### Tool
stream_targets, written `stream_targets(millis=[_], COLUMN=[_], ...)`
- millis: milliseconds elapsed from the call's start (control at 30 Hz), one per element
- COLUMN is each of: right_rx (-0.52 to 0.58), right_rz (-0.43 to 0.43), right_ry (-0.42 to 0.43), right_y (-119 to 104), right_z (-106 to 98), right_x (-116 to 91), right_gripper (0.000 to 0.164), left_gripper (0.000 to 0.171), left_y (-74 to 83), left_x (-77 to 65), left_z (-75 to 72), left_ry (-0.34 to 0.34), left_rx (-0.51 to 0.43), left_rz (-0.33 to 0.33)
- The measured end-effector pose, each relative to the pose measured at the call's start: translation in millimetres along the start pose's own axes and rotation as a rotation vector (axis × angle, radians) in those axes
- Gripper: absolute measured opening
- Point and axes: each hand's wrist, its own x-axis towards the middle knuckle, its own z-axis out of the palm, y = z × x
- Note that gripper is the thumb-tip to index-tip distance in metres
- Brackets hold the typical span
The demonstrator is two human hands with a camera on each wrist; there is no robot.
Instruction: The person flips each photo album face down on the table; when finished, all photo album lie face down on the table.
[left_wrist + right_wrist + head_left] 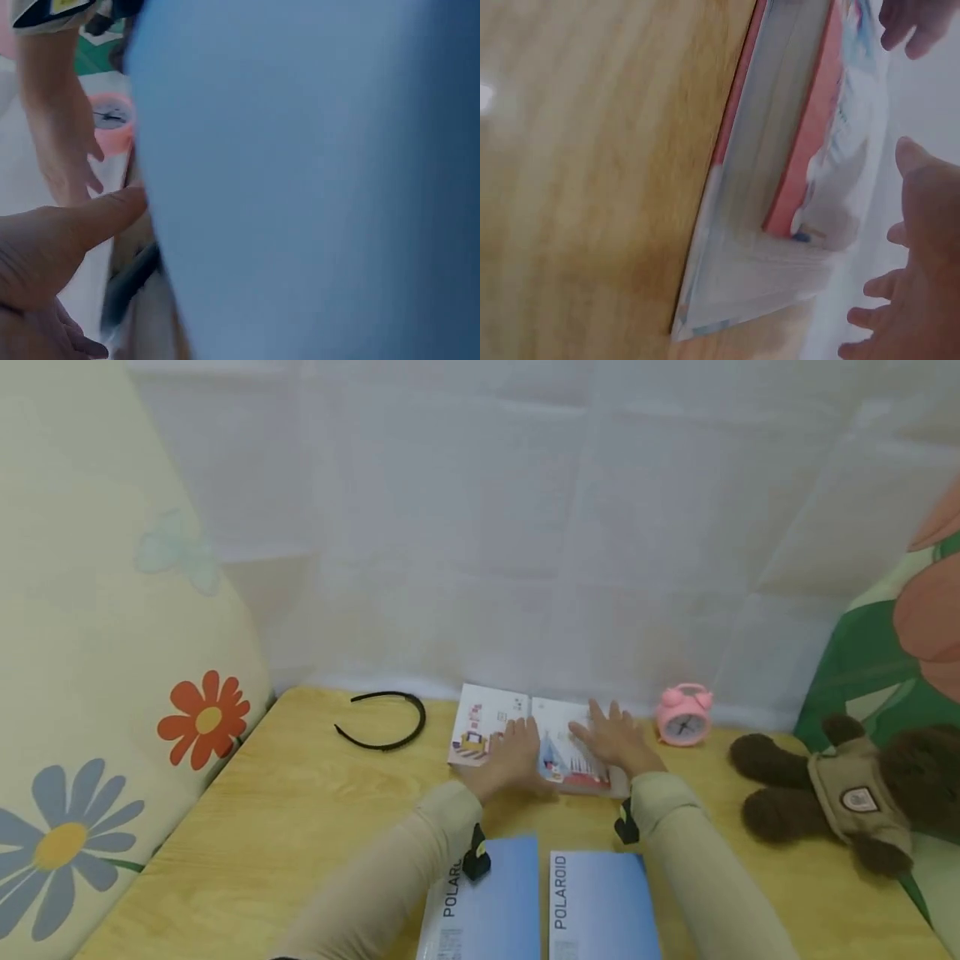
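Both forearms enter from the lower edge of the head view and extend toward the center. The left forearm [375, 885] slopes up and to the right; the right forearm [708, 868] slopes up and to the left. Each wrist carries a black device, seen below the cuff.

The open illustrated book [553, 720] lies on the wooden table [330, 827], just below and right of the frame center. Its upper edge is near the white backdrop [450, 527].

Left hand [512, 758]: positioned over the middle of the book, back upward, fingers extended toward the top of the frame and close together. In the left wrist view, its thumb points right.

Right hand [617, 739]: positioned over the right part of the book, fingers spread and directed to the upper left. The right wrist view shows its digits fanned at the right edge of the frame. Neither hand is clamped on anything; whether the fingertips touch the pages cannot be told.

Two blue-and-white POLAROID items [603, 902] lie at bottom center. A black headband [422, 718] is left of the book, a pink alarm clock [683, 722] to its right, and a brown plush toy [858, 802] at the right edge.
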Motion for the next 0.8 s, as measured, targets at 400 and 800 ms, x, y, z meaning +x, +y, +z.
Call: stream_targets(millis=[400,800], right_rx=[0.137,0.377], right_rz=[0.005,-0.012], right_ry=[-0.013,0.04], right_y=[14,0], right_z=[12,22], right_x=[2,-17], right_gripper=[0.078,0.068], left_gripper=[0.115,0.107], left_y=[7.0,6.0], left_x=[-8.8,-38.3], left_z=[17.7,14.0], left_ry=[0.058,0.12], left_rx=[-0.094,-0.522], left_rz=[0.042,0.129])
